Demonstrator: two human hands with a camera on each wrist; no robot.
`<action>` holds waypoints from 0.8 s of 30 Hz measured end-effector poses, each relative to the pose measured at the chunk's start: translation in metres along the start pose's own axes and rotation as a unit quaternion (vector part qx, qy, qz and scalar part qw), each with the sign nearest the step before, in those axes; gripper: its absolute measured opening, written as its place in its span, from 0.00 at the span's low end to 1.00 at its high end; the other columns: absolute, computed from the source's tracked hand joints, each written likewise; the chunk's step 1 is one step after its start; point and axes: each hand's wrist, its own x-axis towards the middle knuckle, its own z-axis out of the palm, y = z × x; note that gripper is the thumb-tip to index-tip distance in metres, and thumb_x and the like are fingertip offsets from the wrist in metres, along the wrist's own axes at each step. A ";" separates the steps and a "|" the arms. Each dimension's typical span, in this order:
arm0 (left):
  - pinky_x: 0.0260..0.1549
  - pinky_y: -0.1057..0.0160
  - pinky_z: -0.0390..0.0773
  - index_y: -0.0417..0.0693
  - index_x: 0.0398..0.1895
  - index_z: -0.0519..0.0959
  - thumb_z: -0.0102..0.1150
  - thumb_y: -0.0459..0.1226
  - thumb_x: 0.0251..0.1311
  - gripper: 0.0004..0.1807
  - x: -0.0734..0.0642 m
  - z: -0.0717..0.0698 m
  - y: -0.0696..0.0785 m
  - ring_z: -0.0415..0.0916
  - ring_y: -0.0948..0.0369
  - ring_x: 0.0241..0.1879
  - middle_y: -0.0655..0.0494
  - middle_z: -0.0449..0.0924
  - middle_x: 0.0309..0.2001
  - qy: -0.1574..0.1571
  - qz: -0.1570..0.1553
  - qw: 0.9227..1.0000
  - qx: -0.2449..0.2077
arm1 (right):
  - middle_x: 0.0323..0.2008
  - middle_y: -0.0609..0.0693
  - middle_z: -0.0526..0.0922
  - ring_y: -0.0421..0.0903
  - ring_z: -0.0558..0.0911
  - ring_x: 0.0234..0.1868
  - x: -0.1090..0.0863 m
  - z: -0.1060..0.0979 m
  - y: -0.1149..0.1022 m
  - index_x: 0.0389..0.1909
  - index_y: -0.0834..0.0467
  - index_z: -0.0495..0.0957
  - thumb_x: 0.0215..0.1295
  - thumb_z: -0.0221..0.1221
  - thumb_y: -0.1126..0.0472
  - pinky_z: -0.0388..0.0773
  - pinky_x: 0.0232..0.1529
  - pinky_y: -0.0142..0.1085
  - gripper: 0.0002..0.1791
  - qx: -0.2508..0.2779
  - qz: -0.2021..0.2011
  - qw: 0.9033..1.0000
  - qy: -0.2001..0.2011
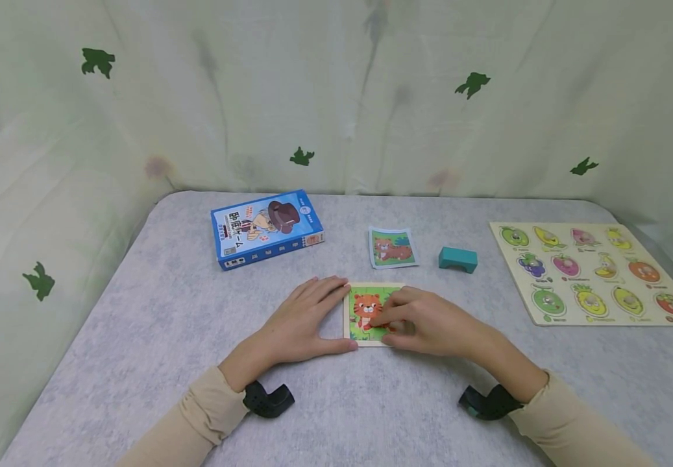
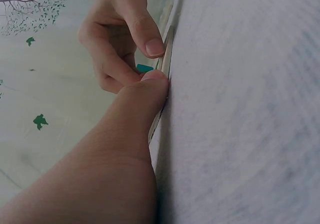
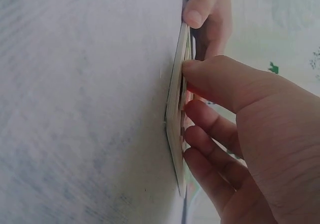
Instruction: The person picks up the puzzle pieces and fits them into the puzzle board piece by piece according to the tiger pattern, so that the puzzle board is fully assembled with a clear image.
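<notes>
A small square wooden jigsaw puzzle (image 1: 364, 329) with an orange tiger cub on green lies flat on the table. My left hand (image 1: 304, 324) spans its left side, fingertips at the far corner and thumb at the near edge; in the left wrist view the left thumb (image 2: 155, 78) rests on the board's rim. Over the right half, my right hand (image 1: 429, 322) has its fingers curled and seems to pinch a puzzle piece (image 3: 182, 91) at the board's edge, with the right thumb (image 3: 200, 72) on the near side. The right hand covers much of that piece.
Beyond the puzzle lies a picture card (image 1: 393, 251) of a reddish animal, with a teal arch block (image 1: 457, 259) to its right. A blue game box (image 1: 266, 227) is at the far left. A wooden fruit puzzle board (image 1: 593, 272) occupies the right side.
</notes>
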 end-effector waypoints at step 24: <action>0.82 0.50 0.46 0.47 0.81 0.60 0.61 0.70 0.59 0.55 0.000 -0.002 0.002 0.51 0.56 0.81 0.52 0.57 0.81 -0.004 -0.001 1.000 0.000 | 0.45 0.37 0.83 0.35 0.74 0.44 -0.001 0.000 0.002 0.54 0.44 0.88 0.68 0.68 0.55 0.79 0.45 0.31 0.14 0.023 0.011 1.000 -0.011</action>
